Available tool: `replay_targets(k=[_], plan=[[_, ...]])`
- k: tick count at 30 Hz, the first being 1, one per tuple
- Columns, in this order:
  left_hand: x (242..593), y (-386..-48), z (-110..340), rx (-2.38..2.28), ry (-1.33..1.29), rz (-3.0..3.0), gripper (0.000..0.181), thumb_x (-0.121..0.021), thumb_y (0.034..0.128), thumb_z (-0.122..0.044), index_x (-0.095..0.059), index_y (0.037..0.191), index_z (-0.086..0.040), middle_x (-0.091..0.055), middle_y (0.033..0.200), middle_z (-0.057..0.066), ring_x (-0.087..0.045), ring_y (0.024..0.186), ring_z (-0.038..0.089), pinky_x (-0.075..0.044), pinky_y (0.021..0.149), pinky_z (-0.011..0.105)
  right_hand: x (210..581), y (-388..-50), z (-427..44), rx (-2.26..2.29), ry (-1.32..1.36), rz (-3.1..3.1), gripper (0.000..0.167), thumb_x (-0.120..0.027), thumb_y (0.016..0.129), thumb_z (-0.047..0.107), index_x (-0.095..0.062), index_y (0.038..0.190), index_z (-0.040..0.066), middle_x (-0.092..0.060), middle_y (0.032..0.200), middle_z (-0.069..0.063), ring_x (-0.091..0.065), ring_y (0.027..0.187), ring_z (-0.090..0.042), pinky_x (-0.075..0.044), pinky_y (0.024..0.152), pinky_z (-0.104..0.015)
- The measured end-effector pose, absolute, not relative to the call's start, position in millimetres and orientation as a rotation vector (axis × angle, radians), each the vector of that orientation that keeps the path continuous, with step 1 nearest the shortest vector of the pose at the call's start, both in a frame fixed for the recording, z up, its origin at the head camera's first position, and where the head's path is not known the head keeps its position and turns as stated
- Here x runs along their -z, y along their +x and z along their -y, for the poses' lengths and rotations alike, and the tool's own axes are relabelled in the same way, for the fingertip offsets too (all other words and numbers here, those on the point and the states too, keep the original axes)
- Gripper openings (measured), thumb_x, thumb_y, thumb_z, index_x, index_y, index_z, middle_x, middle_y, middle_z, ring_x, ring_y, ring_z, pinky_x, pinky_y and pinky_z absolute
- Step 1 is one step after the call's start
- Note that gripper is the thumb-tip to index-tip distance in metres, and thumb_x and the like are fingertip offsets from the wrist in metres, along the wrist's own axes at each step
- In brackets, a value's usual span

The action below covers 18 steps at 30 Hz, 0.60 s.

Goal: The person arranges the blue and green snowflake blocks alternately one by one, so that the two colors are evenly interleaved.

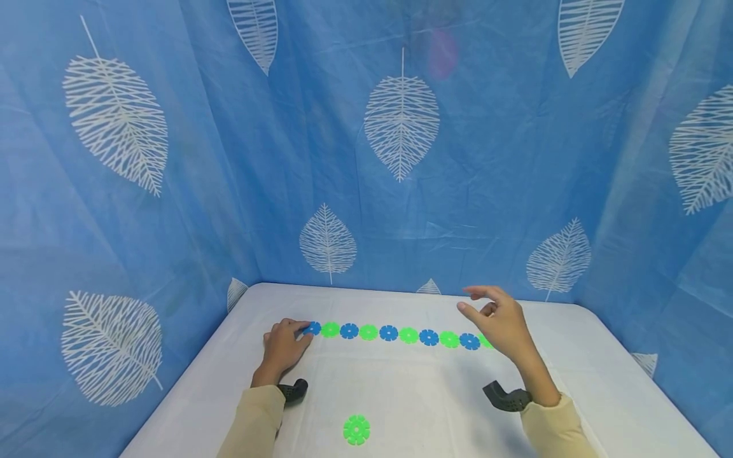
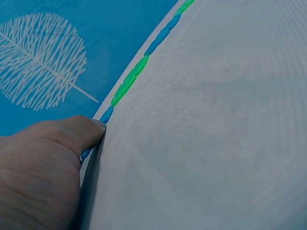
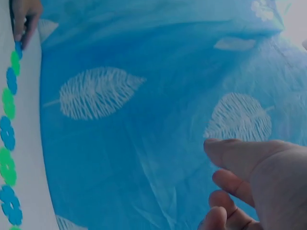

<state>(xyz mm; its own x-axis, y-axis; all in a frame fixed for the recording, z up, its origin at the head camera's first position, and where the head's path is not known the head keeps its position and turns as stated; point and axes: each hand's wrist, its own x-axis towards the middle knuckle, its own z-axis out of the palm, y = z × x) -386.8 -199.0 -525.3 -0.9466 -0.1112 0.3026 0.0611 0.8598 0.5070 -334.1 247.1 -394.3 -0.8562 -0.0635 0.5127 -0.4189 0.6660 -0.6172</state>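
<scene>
A row of notched plastic discs, alternating blue and green, lies across the white table in the head view. At its left end my left hand (image 1: pixel 283 346) pinches the last blue disc (image 1: pixel 312 328) between thumb and fingers. In the left wrist view the thumb (image 2: pixel 93 129) covers part of that disc. My right hand (image 1: pixel 504 321) is raised above the row's right end, fingers bent and apart from the thumb, holding nothing. It partly hides the rightmost green disc (image 1: pixel 485 341). Beside that one lies a blue disc (image 1: pixel 469 341).
One loose green disc (image 1: pixel 357 430) lies near the front of the white-covered table (image 1: pixel 412 394). Behind and at both sides hangs a blue curtain (image 1: pixel 492 191) with white leaf prints. Each wrist wears a black strap mount (image 1: pixel 506 397).
</scene>
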Motion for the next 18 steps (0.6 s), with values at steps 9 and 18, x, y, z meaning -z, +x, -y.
replay_targets(k=[9, 18], plan=[[525, -387, 199, 0.759, 0.031, 2.713, 0.039, -0.070, 0.0917, -0.034, -0.070, 0.127, -0.017, -0.064, 0.120, 0.012, -0.057, 0.113, 0.032, -0.036, 0.090, 0.051, 404, -327, -208, -1.236, 0.630, 2.450, 0.039, -0.076, 0.089, 0.034, -0.066, 0.125, 0.023, -0.063, 0.108, -0.003, -0.056, 0.065, -0.010, -0.045, 0.054, -0.027], [526, -388, 201, 0.747, 0.022, 2.721, 0.040, -0.070, 0.0917, -0.034, -0.070, 0.127, -0.016, -0.064, 0.120, 0.012, -0.057, 0.113, 0.032, -0.036, 0.089, 0.052, 417, -318, -179, -1.318, 0.807, 2.508, 0.034, -0.076, 0.089, 0.037, -0.067, 0.122, 0.030, -0.063, 0.106, 0.003, -0.056, 0.066, -0.010, -0.047, 0.055, -0.026]])
